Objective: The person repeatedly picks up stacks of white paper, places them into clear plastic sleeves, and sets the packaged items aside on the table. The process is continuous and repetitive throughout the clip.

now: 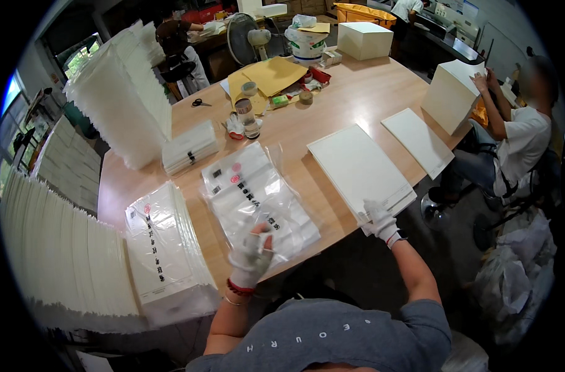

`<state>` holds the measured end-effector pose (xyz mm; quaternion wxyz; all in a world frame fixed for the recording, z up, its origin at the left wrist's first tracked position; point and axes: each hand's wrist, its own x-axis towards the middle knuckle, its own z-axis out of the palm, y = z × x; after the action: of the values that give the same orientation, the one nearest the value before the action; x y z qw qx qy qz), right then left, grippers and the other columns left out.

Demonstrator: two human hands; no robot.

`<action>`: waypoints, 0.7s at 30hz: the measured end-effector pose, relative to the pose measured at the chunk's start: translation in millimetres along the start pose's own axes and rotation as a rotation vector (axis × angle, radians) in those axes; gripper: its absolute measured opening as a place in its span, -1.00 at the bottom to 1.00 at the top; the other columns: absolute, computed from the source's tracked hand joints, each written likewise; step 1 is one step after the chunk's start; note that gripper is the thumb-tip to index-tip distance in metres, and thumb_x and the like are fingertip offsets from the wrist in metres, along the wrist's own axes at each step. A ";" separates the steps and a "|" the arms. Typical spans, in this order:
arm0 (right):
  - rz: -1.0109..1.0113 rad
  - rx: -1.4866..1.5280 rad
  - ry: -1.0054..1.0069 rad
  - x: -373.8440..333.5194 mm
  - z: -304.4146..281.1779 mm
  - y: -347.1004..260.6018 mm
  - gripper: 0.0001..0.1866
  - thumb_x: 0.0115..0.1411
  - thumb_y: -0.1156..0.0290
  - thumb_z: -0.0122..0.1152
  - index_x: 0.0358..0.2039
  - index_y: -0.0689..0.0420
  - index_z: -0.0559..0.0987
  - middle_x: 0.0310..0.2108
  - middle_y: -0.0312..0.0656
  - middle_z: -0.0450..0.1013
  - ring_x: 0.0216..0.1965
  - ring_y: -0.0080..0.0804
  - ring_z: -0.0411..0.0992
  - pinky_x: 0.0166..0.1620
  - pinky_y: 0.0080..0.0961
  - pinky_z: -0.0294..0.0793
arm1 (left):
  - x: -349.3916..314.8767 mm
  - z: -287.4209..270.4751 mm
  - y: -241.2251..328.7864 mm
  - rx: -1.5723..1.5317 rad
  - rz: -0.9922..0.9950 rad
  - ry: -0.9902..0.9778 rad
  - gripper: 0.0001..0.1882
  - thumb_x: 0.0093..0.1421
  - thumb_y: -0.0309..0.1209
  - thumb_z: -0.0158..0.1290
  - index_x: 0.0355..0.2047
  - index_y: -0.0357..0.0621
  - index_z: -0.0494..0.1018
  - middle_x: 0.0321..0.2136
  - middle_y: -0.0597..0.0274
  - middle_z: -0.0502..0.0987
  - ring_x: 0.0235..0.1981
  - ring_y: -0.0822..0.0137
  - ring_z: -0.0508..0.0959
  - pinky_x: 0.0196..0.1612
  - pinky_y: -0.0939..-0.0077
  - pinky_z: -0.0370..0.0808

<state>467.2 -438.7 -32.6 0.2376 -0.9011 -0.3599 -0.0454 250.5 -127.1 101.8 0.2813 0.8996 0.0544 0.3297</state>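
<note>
My left hand [253, 253], in a white glove with bare fingertips, is over the near end of a pile of clear plastic bags [245, 186] printed in black and red. Its fingers look apart, though partly blurred; I see nothing held in them. My right hand [382, 224], also gloved, rests on the near corner of a stack of white sheets [357, 161]. The fingers there are stretched out over the paper, and their undersides are hidden. Left of the bags lies a thick stack of bagged paper [164, 242].
Tall piles of white packets [118, 99] stand at the left. Farther back are a clear bottle [246, 118], scissors [200, 103], yellow envelopes [267, 77] and a bucket [306, 44]. At right, a person [524, 133] sits beside a tall paper block [450, 96] and a flat stack [418, 141].
</note>
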 end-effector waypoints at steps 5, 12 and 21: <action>-0.177 0.064 0.303 12.5 12.2 31.5 -0.80 0.09 0.18 0.05 -0.56 -0.03 0.50 -0.57 -0.21 0.47 -0.54 -0.20 0.45 -0.47 -0.32 0.44 | -26.8 74.3 33.8 -0.721 -0.440 -0.688 -0.76 0.09 -0.51 -0.01 -0.20 -0.22 0.43 -0.41 0.26 0.51 -0.35 0.47 0.48 -0.28 0.57 0.41; -0.380 0.093 -0.218 -36.6 -59.6 -121.0 -0.78 0.11 0.17 0.02 -0.46 -0.01 0.55 -0.46 -0.18 0.45 -0.28 -0.25 0.40 -0.17 -0.34 0.36 | -58.4 192.6 1.1 -1.585 -1.431 -0.543 -0.63 0.16 -0.37 -0.06 -0.04 -0.27 0.27 -0.20 0.10 0.44 -0.13 0.17 0.43 -0.07 0.34 0.39; 0.650 1.501 0.173 -86.0 28.1 -111.7 -0.41 0.20 -0.02 -0.10 -0.02 0.28 0.32 -0.12 -0.06 0.36 -0.07 -0.37 0.33 -0.06 -0.37 0.36 | -92.6 140.1 33.0 -0.107 -0.218 -0.753 -0.37 -0.04 -0.21 0.00 -0.01 -0.33 0.17 -0.05 -0.28 0.25 0.02 -0.12 0.26 0.04 0.09 0.22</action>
<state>326.4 -409.6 -35.0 0.8050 -0.5551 0.0040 0.2093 263.1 -246.7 -19.8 0.3613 0.9306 0.0255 -0.0530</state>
